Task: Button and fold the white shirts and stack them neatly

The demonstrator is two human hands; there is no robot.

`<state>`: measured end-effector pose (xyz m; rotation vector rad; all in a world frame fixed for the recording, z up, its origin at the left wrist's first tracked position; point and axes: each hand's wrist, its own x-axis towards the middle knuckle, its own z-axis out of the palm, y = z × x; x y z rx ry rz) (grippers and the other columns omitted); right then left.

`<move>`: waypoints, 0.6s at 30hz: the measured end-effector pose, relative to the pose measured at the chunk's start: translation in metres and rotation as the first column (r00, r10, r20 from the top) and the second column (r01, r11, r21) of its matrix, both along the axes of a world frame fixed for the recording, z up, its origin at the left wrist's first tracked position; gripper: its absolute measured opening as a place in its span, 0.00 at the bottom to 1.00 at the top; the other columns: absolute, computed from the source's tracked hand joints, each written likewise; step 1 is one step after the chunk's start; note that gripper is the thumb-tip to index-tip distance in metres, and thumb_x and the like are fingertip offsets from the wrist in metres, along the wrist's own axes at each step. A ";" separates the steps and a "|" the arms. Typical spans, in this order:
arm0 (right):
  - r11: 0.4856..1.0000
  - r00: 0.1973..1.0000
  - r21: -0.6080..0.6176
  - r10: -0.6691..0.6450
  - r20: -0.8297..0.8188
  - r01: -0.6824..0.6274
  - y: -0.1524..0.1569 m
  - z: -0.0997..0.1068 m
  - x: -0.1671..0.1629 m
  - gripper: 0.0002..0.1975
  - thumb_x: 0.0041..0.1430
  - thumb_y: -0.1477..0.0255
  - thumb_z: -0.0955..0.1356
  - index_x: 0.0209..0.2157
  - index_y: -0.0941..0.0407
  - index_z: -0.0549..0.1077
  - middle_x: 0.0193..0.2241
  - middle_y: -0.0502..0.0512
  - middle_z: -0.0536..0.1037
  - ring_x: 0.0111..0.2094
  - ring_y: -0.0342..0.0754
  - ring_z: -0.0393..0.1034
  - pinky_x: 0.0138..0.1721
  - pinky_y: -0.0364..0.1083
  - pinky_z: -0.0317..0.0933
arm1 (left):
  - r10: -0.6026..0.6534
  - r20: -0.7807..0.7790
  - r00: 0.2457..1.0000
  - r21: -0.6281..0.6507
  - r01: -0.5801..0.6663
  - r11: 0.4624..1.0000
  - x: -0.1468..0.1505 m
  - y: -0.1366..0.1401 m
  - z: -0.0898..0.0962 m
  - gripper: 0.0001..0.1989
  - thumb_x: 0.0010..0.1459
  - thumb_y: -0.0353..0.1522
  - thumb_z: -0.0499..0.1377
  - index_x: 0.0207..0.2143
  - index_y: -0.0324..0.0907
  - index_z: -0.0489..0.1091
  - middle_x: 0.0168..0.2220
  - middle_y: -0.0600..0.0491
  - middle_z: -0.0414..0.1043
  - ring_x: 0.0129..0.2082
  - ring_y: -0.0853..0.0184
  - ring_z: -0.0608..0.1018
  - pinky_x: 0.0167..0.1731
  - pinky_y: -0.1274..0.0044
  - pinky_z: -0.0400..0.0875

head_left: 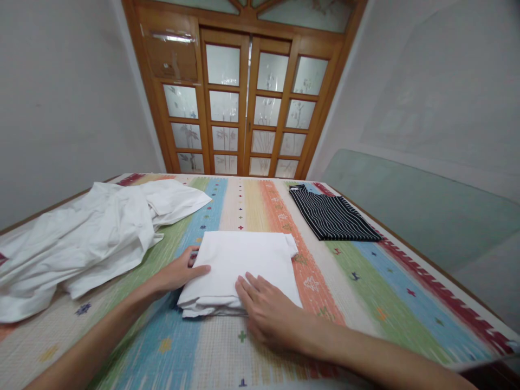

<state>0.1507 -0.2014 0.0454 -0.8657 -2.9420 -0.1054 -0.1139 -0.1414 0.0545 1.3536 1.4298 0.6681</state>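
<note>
A folded white garment (244,265) lies in front of me as a flat, layered rectangle, with a small flap sticking out at its far right corner. My left hand (184,271) is at its left edge, thumb on top and the other fingers around the side, partly hidden. On the near right part of the same garment, my right hand (264,309) rests with its fingers stretched out and pressing lightly on the cloth. Loose layers show along the near edge.
A rumpled white garment (117,227) is spread at the left. A folded black-and-white striped garment (331,214) lies at the far right. Both are on a colourful striped cloth (353,287). Walls flank the surface, and wooden glazed doors (244,103) stand beyond it.
</note>
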 end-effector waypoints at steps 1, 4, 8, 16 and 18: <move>1.000 1.000 0.031 0.000 0.000 0.000 -0.002 -0.001 0.001 0.31 0.58 0.76 0.64 0.61 0.73 0.57 0.59 0.80 0.64 0.61 0.64 0.59 0.56 0.60 0.61 | 0.008 -0.006 1.000 -0.014 -0.008 1.000 -0.001 -0.001 0.000 0.36 0.40 0.49 0.67 0.49 0.43 0.62 0.36 0.51 0.77 0.32 0.60 0.78 0.27 0.74 0.69; 0.995 1.000 0.100 0.003 0.008 -0.004 -0.004 0.001 0.005 0.30 0.57 0.79 0.64 0.61 0.70 0.58 0.58 0.76 0.66 0.60 0.61 0.62 0.57 0.57 0.62 | -0.011 -0.041 0.999 -0.039 0.009 0.999 -0.004 -0.004 0.001 0.29 0.41 0.52 0.65 0.39 0.43 0.65 0.28 0.55 0.73 0.24 0.66 0.72 0.21 0.77 0.60; 0.988 0.999 0.148 0.037 0.012 -0.039 -0.005 0.003 0.013 0.26 0.58 0.82 0.63 0.58 0.71 0.62 0.55 0.76 0.70 0.58 0.59 0.65 0.56 0.54 0.63 | -0.119 -0.084 0.989 -0.090 0.111 0.990 -0.009 -0.008 0.003 0.26 0.41 0.55 0.62 0.27 0.41 0.67 0.21 0.58 0.63 0.20 0.71 0.63 0.20 0.78 0.51; 0.973 0.999 0.228 0.029 -0.027 -0.022 -0.012 0.008 0.024 0.22 0.60 0.84 0.62 0.56 0.69 0.64 0.54 0.74 0.72 0.56 0.57 0.68 0.56 0.53 0.65 | -0.103 -0.192 0.976 -0.030 0.099 0.995 -0.009 -0.013 0.005 0.25 0.38 0.55 0.62 0.17 0.42 0.65 0.17 0.57 0.59 0.21 0.69 0.62 0.23 0.77 0.52; 0.974 0.999 0.224 0.028 -0.024 -0.021 -0.014 0.010 0.025 0.23 0.59 0.84 0.62 0.57 0.69 0.64 0.54 0.74 0.72 0.56 0.57 0.68 0.56 0.52 0.65 | -0.096 -0.207 0.974 -0.023 0.094 0.995 -0.008 -0.014 0.007 0.25 0.38 0.55 0.62 0.16 0.42 0.65 0.16 0.57 0.58 0.20 0.69 0.61 0.23 0.77 0.51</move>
